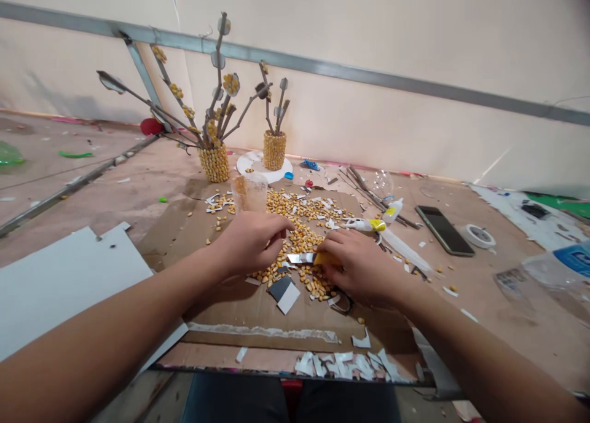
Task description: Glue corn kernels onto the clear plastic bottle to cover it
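My right hand (362, 264) is closed round a yellow-handled utility knife (310, 258) whose steel blade points left toward my left hand. My left hand (251, 241) is curled, fingertips pinched together just above the pile of corn kernels (299, 235); what it pinches is too small to make out. Both hands hover over a cardboard sheet (239, 306). A small grey-and-white card piece (284, 292) lies just below the blade.
Two corn-covered vases (214, 163) (275, 150) with twigs stand behind. A clear plastic cup (249, 192), glue tubes (369, 224), a phone (443, 229), tape roll (479, 235), plastic bottle (548, 272), white board (59, 281) and paper scraps (345, 364) surround the work.
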`<action>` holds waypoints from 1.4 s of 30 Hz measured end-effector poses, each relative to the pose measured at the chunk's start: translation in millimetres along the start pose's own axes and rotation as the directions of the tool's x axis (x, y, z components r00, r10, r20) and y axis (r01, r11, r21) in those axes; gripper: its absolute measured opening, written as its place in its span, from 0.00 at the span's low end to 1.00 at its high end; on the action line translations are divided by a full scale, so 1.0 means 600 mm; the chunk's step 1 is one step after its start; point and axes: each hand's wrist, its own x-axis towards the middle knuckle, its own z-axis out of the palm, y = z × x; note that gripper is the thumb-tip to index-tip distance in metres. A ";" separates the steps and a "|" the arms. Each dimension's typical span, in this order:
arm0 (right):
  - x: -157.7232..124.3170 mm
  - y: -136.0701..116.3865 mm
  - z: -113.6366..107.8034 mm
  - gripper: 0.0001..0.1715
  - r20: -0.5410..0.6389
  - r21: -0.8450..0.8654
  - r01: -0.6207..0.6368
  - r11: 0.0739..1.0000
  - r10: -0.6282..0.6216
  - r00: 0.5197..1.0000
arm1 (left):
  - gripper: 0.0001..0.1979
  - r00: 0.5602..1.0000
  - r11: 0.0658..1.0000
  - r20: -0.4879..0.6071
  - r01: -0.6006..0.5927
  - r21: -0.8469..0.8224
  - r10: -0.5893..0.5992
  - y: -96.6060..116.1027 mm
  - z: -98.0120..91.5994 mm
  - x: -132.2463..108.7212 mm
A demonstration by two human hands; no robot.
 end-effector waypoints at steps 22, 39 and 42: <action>0.003 0.072 0.017 0.12 0.072 0.104 -0.485 0.868 0.480 0.874 | 0.12 0.933 0.960 0.253 -0.218 -0.174 0.257 0.060 -0.004 -0.004; -0.027 -0.041 -0.003 0.12 -0.240 0.791 0.013 0.612 0.289 0.927 | 0.04 0.948 0.787 0.009 0.269 -0.555 -0.317 0.122 0.043 0.001; -0.026 -0.058 0.009 0.12 -0.279 0.820 0.063 0.569 0.301 0.912 | 0.05 0.918 0.725 0.019 0.326 -0.606 -0.397 0.129 0.043 0.001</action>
